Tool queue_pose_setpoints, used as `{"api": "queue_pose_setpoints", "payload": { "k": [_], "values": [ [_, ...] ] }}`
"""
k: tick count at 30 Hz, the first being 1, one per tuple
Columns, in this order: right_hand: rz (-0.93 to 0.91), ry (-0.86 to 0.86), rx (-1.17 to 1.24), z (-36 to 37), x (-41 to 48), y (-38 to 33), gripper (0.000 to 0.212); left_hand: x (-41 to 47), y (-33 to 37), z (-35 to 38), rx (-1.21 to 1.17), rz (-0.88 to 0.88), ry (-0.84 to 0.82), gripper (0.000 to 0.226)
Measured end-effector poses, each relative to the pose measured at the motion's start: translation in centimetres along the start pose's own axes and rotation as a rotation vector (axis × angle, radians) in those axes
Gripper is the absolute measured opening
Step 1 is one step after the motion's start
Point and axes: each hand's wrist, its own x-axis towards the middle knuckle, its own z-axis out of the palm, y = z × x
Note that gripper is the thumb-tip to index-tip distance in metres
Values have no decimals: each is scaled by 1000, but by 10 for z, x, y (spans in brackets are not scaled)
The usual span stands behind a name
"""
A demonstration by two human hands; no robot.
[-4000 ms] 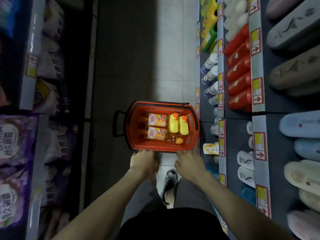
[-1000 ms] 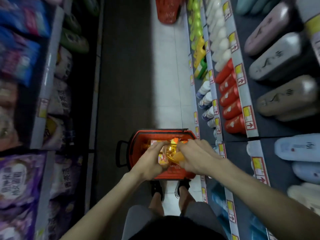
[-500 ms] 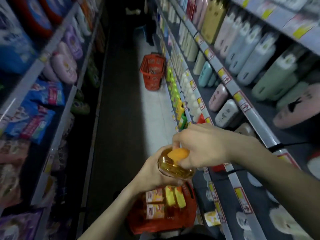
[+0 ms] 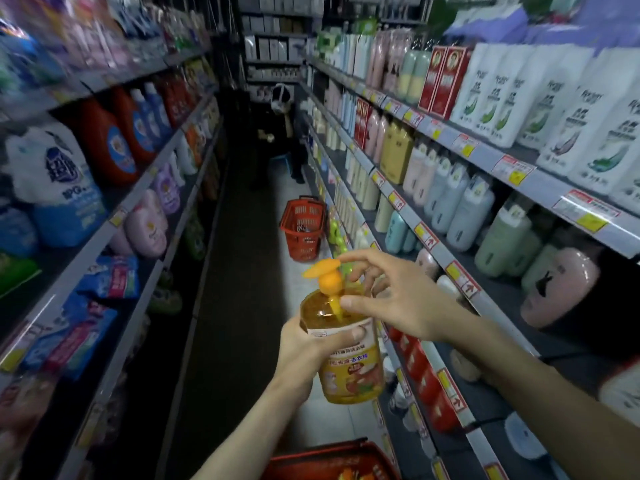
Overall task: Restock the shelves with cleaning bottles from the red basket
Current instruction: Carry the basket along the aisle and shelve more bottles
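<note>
I hold an amber cleaning bottle point(image 4: 349, 372) with an orange pump top and a yellow label upright at chest height in the aisle. My left hand point(image 4: 308, 351) grips its body from the left, thumb across the label. My right hand point(image 4: 391, 299) hovers round the pump with fingers spread, the index fingertip on the pump head and the thumb tip by the neck. The red basket point(image 4: 332, 455) shows at the bottom edge below the bottle, with more orange-topped bottles partly visible inside. The shelves point(image 4: 460, 282) on the right carry rows of bottles.
A second red basket point(image 4: 303, 230) stands on the floor further down the aisle by the right shelves. A person point(image 4: 280, 133) is at the far end. Shelves point(image 4: 114, 216) of detergent bags and jugs line the left side. The aisle between is narrow.
The bottle has come out of the basket and risen upright. My right hand has loosened from a full grip on the pump to spread fingers. The view has tilted up along the aisle.
</note>
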Motion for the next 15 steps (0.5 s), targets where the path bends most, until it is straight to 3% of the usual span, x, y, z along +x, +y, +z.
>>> {"api": "queue_pose_setpoints", "payload": {
  "k": [4,7,9,12,15],
  "values": [
    [153,0,235,20,-13,25,94,6,15,-2,-153,-86,38,67],
    [272,-60,413,37,-18,34,119,13,30,-3,-218,-124,46,66],
    [315,-67,463,48,-18,35,112,17,39,-1,-234,-150,34,65],
    [333,-30,580,57,-16,29,79,20,54,6,-239,-174,50,65],
    [365,28,667,63,-14,24,63,21,64,12,-203,-197,72,58]
  ]
}}
